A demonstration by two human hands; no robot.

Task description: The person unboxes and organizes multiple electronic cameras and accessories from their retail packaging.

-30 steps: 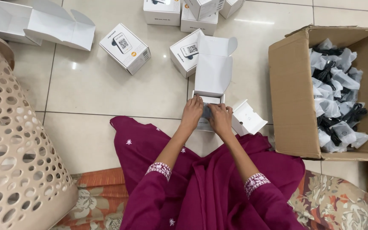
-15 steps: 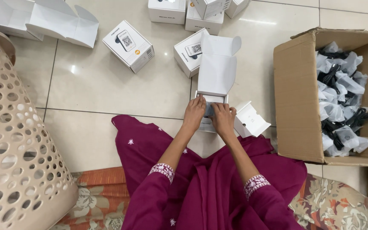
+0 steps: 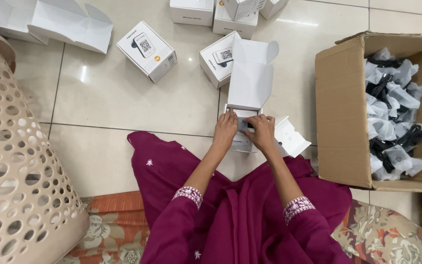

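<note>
- Little has shifted: both hands stay at centre frame, left hand [image 3: 225, 131] and right hand [image 3: 261, 133] pressing into the open box [image 3: 248, 85].
- Fingers curl on a dark item [image 3: 243, 124]; forced in crooked, it could buckle the walls.

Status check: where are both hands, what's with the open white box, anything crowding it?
Left hand and right hand both pressing into open white box, lid up. Loose white insert touching right side. Brown carton apart, right.
</note>
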